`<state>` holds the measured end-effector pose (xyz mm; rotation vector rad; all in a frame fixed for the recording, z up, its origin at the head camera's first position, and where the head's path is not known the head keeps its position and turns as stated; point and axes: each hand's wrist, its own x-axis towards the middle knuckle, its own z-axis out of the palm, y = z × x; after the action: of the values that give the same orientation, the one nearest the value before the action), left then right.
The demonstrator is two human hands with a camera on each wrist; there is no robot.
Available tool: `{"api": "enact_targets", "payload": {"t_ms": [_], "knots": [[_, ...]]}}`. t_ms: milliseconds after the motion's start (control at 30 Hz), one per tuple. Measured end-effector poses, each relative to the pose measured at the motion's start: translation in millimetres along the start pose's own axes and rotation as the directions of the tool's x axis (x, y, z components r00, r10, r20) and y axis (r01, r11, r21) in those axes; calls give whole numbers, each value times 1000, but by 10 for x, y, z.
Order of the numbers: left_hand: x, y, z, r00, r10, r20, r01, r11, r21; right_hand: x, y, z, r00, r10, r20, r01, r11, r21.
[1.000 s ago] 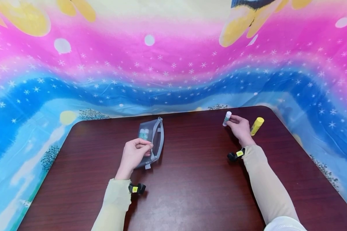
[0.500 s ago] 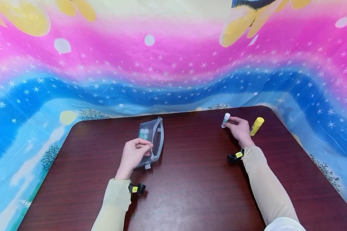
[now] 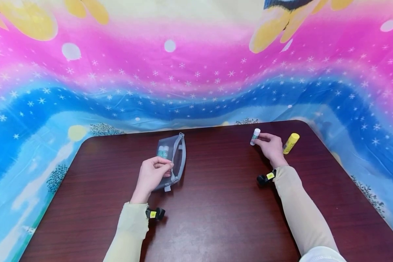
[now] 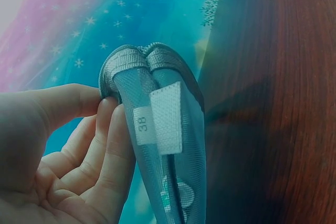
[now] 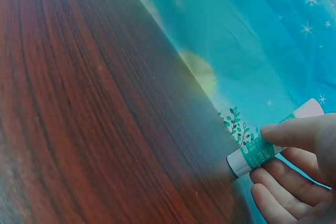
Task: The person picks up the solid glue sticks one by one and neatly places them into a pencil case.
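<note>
Apparently, over this dark wooden table (image 3: 216, 218), I am at the pick-up step of filling a pouch: one side of me minds the mouth, the other secures what should go in. The next move, I judge, calls for a carry leftward along the far edge, then an end-first drop through the gap, with the rim held steady meanwhile. That grey mesh pouch (image 3: 183, 156) lies left of centre near the far edge, unzipped, its mouth gaping toward the right edge. My left hand (image 3: 152, 176) pinches the left lip of that mouth between thumb and forefinger, the other fingers bent beside the mesh. My right hand (image 3: 271, 146) reaches near the far right corner, thumb and fingertips clamped on a small stick. Just beside that wrist, closer to the right edge, a yellow stick (image 3: 291, 143) appears to stand upright, untouched by my fingers. Smaller is the white-and-green stick (image 3: 255, 136) I grip: it sits at my fingertips, crossing between thumb and fingers, with both white ends jutting out past them. I cannot tell whether its lower end touches the table. Two similar sticks (image 3: 165, 151) lie side by side inside the pouch, seen through the mesh beyond my left fingers.
</note>
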<state>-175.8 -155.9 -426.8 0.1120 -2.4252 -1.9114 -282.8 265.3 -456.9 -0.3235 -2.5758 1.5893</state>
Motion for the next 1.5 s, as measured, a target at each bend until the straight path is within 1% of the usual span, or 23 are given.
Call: {"api": "enact_targets", "payload": {"t_ms": [500, 833, 1067, 1500], "knots": [[17, -37, 12, 1000, 0, 5, 0, 1000, 12, 12, 1, -14, 1000, -7, -12, 7, 1000, 9], [14, -24, 10, 1000, -5, 4, 5, 1000, 0, 9, -49, -8, 999, -15, -33, 15, 1000, 12], [12, -22, 8, 1000, 0, 5, 0, 1000, 10, -20, -87, 16, 998, -41, -50, 42, 999, 19], [7, -19, 8, 1000, 0, 5, 0, 1000, 15, -35, -134, 15, 996, -56, -70, 58, 998, 25]]}}
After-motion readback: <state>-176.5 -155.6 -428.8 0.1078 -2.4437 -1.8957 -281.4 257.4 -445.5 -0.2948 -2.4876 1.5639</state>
